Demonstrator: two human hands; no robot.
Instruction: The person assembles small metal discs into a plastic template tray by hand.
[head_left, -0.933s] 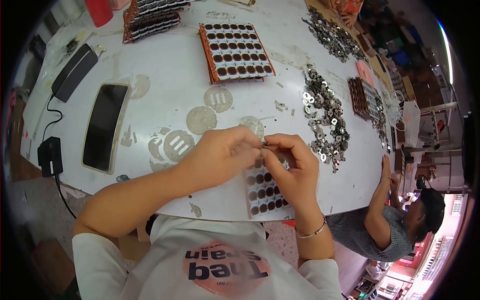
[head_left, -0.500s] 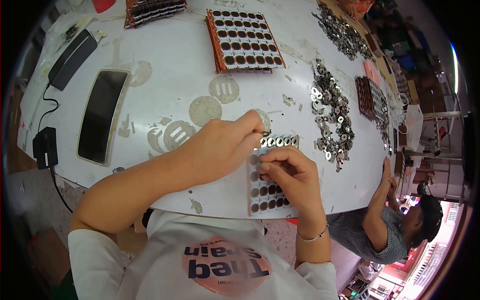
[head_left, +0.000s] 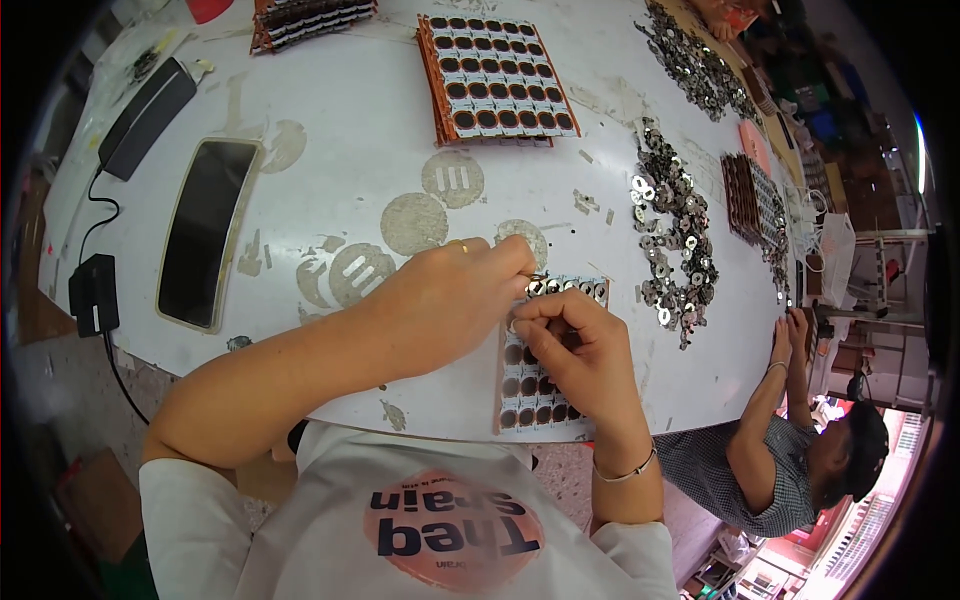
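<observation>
A panel of small round black parts (head_left: pixel 513 387) lies at the table's near edge, its far row fitted with shiny metal pieces (head_left: pixel 568 288). Over its far left corner my left hand (head_left: pixel 468 292) is closed in a pinch, with a small dark metal piece (head_left: pixel 538 278) showing at the fingertips. My right hand (head_left: pixel 582 350) rests over the panel's right half, thumb and forefinger pinched together above the left column. Whatever those right fingers hold is too small to make out. Part of the panel is hidden beneath my right hand.
Loose metal pieces (head_left: pixel 675 240) lie in a pile to the right, another pile (head_left: pixel 697 68) beyond. Stacked panels (head_left: pixel 497 78) stand at the back. A phone (head_left: pixel 207 235) and a black box with a cable (head_left: pixel 148 118) are at left. A co-worker (head_left: pixel 765 450) sits at right.
My left fingertips have lowered slightly toward the panel's far row. The right pinch has shifted a little left over the panel. At the right, the co-worker's hands have moved slightly.
</observation>
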